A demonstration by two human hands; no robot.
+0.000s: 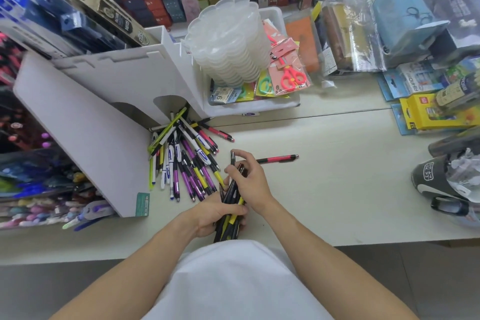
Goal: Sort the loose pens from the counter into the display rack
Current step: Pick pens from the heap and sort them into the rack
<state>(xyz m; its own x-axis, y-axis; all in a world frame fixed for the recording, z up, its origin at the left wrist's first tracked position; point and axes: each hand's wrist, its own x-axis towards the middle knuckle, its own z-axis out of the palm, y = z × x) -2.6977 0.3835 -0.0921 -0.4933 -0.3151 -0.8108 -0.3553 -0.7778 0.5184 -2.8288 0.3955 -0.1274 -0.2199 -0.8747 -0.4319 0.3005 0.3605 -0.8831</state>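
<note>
left hand [215,215]: curled tight round a bundle of black and yellow plastic pens [231,205]
right hand [249,179]: fingertips pinching the bundle's top
loose pens [181,161]: heaped on the pale counter [324,189] by the white display rack [85,117]

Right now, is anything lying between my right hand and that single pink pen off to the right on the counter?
Nothing visible does. The pink and black pen lies alone on bare white counter, just beyond the right hand. That hand's fingers are already pinching a pen in the dark bundle gripped by the left hand.
</note>
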